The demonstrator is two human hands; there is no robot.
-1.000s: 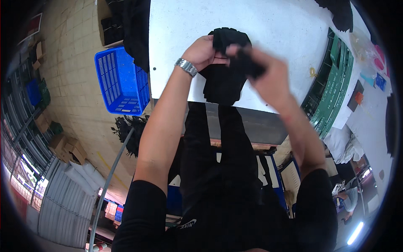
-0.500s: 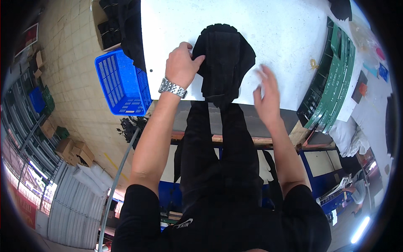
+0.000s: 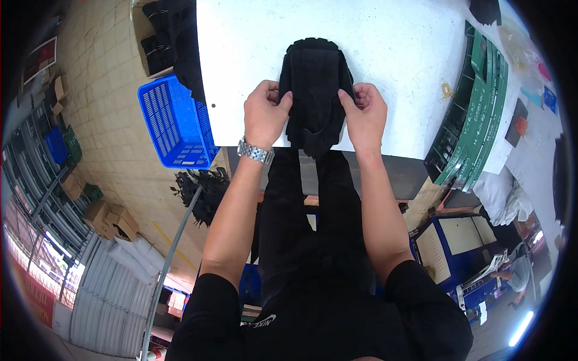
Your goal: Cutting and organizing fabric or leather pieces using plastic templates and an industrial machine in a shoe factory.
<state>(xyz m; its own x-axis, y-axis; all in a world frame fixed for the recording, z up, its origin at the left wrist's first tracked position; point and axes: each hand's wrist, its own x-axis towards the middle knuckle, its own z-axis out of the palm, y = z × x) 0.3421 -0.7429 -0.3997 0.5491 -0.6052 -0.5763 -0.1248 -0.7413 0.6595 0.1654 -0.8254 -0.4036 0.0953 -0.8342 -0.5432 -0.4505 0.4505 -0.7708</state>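
A black fabric bundle (image 3: pixel 314 90), layered and with a notched, rounded far end, lies on the white tabletop (image 3: pixel 409 72) and reaches over its near edge. My left hand (image 3: pixel 265 114), with a metal watch on its wrist, pinches the bundle's left side, thumb on top and fingers curled at the edge. Opposite it, my right hand (image 3: pixel 365 117) grips the right side in the same way. A loose, crumpled flap of the cloth hangs at the near end.
Left of the table, a blue slatted crate (image 3: pixel 174 123) stands beside a carton (image 3: pixel 144 42) of black pieces. Black cloth (image 3: pixel 185 54) drapes over the left table edge. Green plastic crates (image 3: pixel 475 108) lie stacked on the right. A person (image 3: pixel 516 274) is far off at lower right.
My right hand has come in from the right and taken hold of the bundle's right side. The bundle's wide sides are now drawn inward, so it looks narrower.
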